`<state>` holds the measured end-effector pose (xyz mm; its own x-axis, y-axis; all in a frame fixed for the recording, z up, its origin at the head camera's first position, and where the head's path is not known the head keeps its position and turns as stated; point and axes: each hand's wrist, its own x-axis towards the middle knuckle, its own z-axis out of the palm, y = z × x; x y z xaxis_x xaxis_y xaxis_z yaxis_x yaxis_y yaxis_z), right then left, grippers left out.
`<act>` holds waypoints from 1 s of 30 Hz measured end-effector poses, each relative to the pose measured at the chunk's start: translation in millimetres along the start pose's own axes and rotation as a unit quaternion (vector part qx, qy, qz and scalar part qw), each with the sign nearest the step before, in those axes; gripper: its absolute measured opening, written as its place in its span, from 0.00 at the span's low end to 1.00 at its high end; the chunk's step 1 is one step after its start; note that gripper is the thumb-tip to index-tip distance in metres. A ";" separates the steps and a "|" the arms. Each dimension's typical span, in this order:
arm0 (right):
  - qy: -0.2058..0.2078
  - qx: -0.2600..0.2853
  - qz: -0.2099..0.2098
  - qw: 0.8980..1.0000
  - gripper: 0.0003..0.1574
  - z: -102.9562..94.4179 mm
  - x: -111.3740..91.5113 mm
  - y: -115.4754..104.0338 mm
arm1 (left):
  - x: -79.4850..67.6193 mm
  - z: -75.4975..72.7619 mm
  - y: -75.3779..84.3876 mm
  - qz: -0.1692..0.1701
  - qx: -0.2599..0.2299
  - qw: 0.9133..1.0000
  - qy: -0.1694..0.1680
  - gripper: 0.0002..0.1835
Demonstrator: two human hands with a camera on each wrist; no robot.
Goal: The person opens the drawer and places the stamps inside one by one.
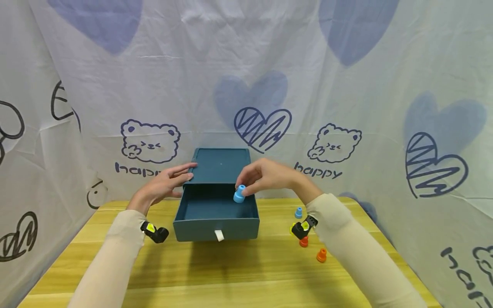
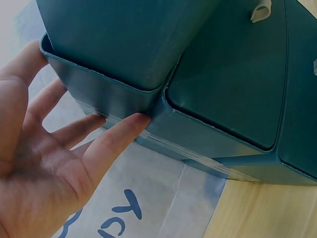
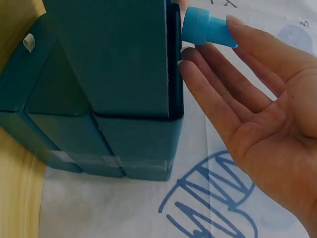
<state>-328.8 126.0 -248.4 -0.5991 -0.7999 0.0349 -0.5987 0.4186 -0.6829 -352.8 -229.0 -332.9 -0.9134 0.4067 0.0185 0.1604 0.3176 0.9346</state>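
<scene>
A dark teal drawer unit point(image 1: 221, 166) stands on the table with its top drawer point(image 1: 194, 231) pulled out; a white tab hangs from the drawer's front. My left hand point(image 1: 164, 185) is at the unit's upper left side, and in the left wrist view its spread fingers point(image 2: 116, 141) touch the casing. My right hand point(image 1: 271, 175) pinches a light blue stepped plastic piece point(image 1: 239, 194) between thumb and fingers, over the drawer's right rear part. In the right wrist view the blue piece point(image 3: 197, 26) lies sideways beside the unit's edge.
Right of the unit, another blue piece point(image 1: 298, 212), a red piece point(image 1: 304, 242) and an orange piece point(image 1: 321, 255) stand on the wooden table point(image 1: 231, 278). A yellow piece point(image 1: 292, 229) is mostly hidden by the right wrist camera. A printed white cloth point(image 1: 208, 98) hangs behind.
</scene>
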 end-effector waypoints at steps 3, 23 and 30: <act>-0.013 0.005 -0.003 1.000 0.14 3.2 6.1 -1.2 | 0.0 0.4 0.1 0.001 0.000 1.000 0.000 0.37; -0.074 -0.013 0.001 0.997 0.14 20.8 38.7 -11.4 | 0.0 1.6 0.9 -0.008 0.011 1.000 0.010 0.38; -0.095 -0.035 -0.005 0.995 0.14 27.4 51.8 -14.3 | 0.0 1.7 1.8 -0.010 0.016 1.000 0.008 0.38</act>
<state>-336.6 66.8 -256.9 -0.4855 -0.8682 -0.1025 -0.6429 0.4339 -0.6312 -351.8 -227.0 -331.8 -0.9219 0.3874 0.0064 0.1546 0.3527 0.9229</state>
